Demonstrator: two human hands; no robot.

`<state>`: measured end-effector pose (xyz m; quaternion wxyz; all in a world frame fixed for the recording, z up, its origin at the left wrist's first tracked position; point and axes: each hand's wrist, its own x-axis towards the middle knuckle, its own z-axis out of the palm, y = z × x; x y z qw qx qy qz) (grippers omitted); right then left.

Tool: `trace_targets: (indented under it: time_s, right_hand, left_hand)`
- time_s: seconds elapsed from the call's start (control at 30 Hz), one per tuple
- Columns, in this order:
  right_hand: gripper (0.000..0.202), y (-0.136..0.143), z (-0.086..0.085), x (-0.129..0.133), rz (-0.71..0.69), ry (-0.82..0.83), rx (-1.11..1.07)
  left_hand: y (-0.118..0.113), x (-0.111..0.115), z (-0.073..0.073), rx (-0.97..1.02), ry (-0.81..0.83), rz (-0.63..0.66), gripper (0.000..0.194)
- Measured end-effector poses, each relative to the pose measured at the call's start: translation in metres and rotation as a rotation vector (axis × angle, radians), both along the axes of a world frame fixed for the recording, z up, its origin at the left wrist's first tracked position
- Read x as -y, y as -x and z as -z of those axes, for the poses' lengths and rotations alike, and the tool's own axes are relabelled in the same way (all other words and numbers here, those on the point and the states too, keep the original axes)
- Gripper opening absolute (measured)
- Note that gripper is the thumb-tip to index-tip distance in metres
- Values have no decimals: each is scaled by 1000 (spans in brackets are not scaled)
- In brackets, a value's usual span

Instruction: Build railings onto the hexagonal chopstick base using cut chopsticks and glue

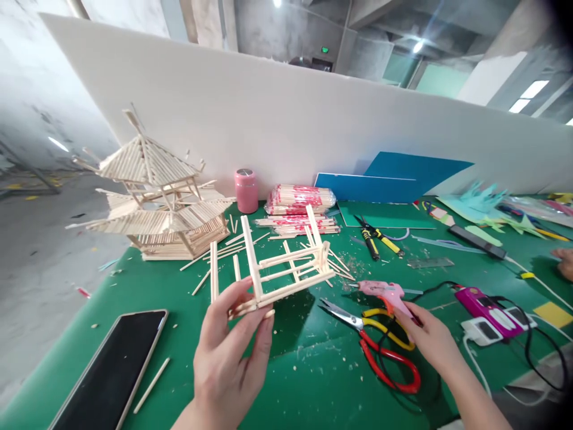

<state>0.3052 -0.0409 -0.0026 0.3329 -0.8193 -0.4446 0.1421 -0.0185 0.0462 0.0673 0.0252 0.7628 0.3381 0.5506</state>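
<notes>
My left hand (237, 346) pinches the lower corner of a small frame (290, 286) built of pale wooden sticks, held up above the green table. My right hand (427, 334) is wrapped round the handle of a pink glue gun (382, 291), whose nozzle points left towards the frame without touching it. Scissors (358, 325) with red and yellow handles lie open just below the glue gun. Behind the frame are loose sticks (203, 283) and plastic-wrapped bundles of sticks (299, 200).
A stick pagoda (156, 209) stands at the back left, beside a pink can (246, 191). A phone (114, 370) lies front left. Pliers (376, 236), a purple power strip (487, 313) with cables and blue boards (371, 185) are rightward. Another person's hand (564, 263) shows far right.
</notes>
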Motion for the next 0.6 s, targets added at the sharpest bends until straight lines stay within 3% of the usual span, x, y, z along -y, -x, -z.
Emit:
trace_targets:
  time_s: [0.07,0.13,0.23,0.3,0.47,0.6]
  right_hand:
    - [39,-4,-4,-2,-27,35,169]
    - [44,1,-12,-5,46,-13,328]
    - [38,33,-33,-12,83,-189,329]
    - [26,69,-49,-18,-21,-345,166]
    - [14,164,-79,-36,-514,-557,-61]
    - [13,199,-87,-53,-568,-661,-134]
  left_hand:
    - [0,0,-1,3,8,1,20]
    - [0,-1,-2,-2,19,1,20]
    - [0,-1,-2,-1,36,-5,19]
    - [0,-2,-2,-1,53,-14,18]
    - [1,0,-2,-12,87,-19,18]
    - [4,1,-3,-14,122,11,19]
